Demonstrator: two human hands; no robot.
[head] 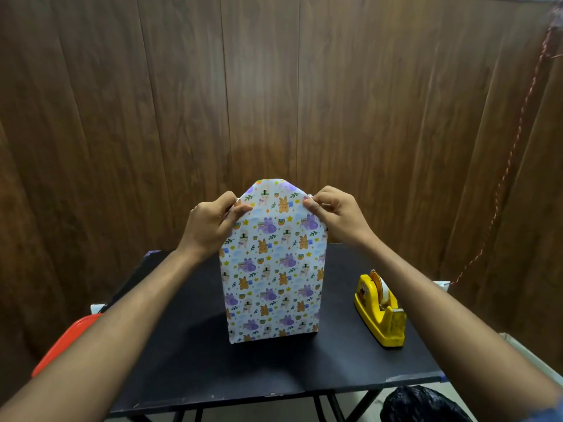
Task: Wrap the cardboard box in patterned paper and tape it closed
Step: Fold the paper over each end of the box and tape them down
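Here, from the head camera: one box (272, 278) wrapped in patterned paper (275, 239), standing upright on its short end near the middle of one black table (189, 354). White paper printed with purple, brown and yellow cartoon animals, stars and rainbows. No bare cardboard showing. Top flap of paper folded to a blunt point, rising above the fingers.

Two hands, both raised at the top corners of the box. Left hand (210, 222) pinching the left slanted edge of the flap, thumb on the near face, fingers curled behind. Right hand (333, 216) pinching the right slanted edge the same way, thumb tip pressed on the printed side, knuckles bent. Two bare forearms reaching in from the lower corners.

One yellow tape dispenser (380, 312) on the table to the right of the box, well apart from it, with one roll of tape seated in it and the cutter end toward the camera.

One red object (65, 345) at the table's left edge, partly hidden by the left forearm; cannot tell what it is. One black plastic bag (423, 405) below the table's near right corner. One red-and-white twisted cord (515, 147) hanging down the brown wood-panelled wall (182, 102) on the right.
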